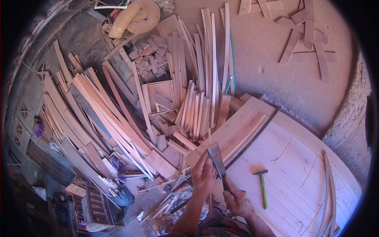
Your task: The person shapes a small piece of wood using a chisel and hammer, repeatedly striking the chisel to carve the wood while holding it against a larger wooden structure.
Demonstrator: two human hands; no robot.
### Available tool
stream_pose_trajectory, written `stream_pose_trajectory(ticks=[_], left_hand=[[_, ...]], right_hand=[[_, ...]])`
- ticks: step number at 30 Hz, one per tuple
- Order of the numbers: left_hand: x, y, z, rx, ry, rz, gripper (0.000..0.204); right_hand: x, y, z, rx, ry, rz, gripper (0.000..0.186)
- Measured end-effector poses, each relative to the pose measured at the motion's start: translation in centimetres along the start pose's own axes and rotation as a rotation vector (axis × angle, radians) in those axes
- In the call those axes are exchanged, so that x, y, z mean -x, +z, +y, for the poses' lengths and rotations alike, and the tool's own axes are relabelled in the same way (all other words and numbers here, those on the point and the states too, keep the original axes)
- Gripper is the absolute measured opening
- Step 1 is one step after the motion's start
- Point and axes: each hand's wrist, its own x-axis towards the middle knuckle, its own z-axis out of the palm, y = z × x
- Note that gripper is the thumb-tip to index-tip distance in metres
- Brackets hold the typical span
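Head view: we record one broad, dark-bladed tool (216, 158), its handle gripped in the right hand (239, 200), beside the left edge of the pale tabletop (294, 201). We list the left hand (204, 173), fingers closed around a thin wooden stick (210, 136) just beside the blade; whether they touch it, we cannot tell. We count one green-handled hammer (263, 191) toward the tabletop's left edge, curved strips (327, 189) near its right.

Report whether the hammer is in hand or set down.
Set down: the hammer lies on pale boards, beside the right hand, untouched.
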Motion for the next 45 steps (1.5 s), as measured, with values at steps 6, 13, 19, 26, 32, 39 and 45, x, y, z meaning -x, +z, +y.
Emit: stream_pose_trajectory(ticks=[6,13,19,26,32,39,45], left_hand=[[4.5,-1.1,-0.9,-0.21,-0.219,-0.079,0.039],[-0.5,-1.6,1.9,0.092,-0.22,0.021,0.042],[-1.3,-1.4,0.8,-0.026,-0.17,0.016,0.041],[-0.8,-0.9,0.1,-0.122,-0.079,0.024,0.037],[3.4,0.3,-0.9,-0.106,-0.131,-0.122,0.038],[0.4,-0.4,0.4,0.017,-0.235,0.026,0.041],[-0.4,-0.6,-0.1,-0.106,-0.106,0.051,0.039]], right_hand=[[-6.0,-4.5,-2.6,-0.375,-0.13,0.296,0.056],[-1.8,-2.9,-1.4,-0.228,0.05,0.066,0.057],[-0.4,-1.0,0.1,-0.088,0.088,-0.066,0.058],[0.2,-0.7,-0.2,-0.147,0.154,-0.136,0.061],[-3.2,-1.2,-0.9,-0.238,0.042,0.119,0.06],[-1.6,-2.7,-2.0,-0.137,0.116,0.001,0.057],[0.0,-0.6,-0.6,-0.077,0.13,-0.089,0.058]])
